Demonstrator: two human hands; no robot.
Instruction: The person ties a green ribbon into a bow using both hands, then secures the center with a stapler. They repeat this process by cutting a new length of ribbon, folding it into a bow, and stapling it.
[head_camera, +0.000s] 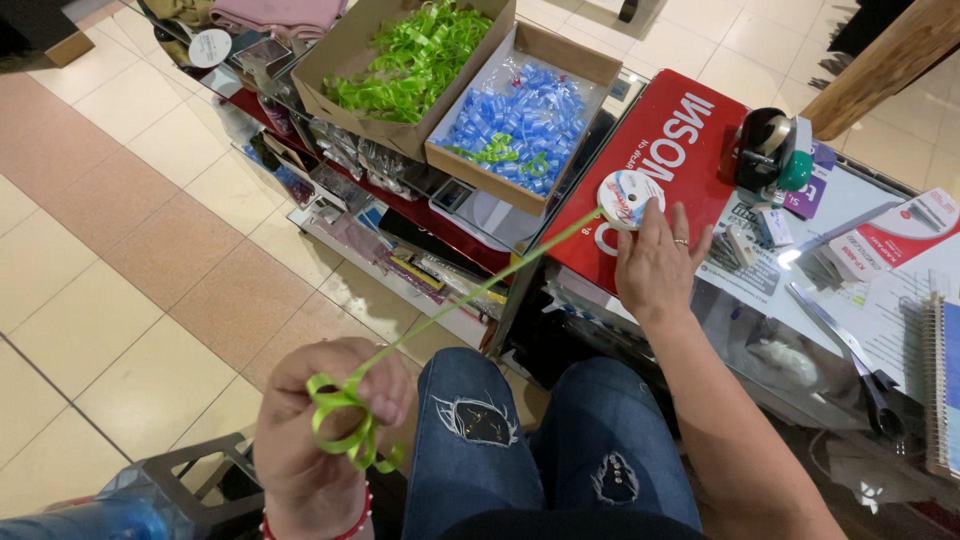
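Observation:
My left hand (325, 430) is closed around loops of lime-green ribbon (345, 415) low in the view, above the tiled floor. From it the ribbon strand (480, 290) runs taut up and right to a white spool (628, 198). My right hand (655, 262) rests on the red mat (690, 120) on the glass counter, fingertips touching the spool's near edge. My knees in torn blue jeans (530, 440) sit below the counter.
Two cardboard boxes stand at the back: one with green ribbon loops (410, 60), one with blue loops (520, 120). A black tape dispenser (765, 150), scissors (840, 340), papers and a spiral notebook (940, 380) lie on the counter at right. Shelves of small goods (350, 190) sit below the boxes.

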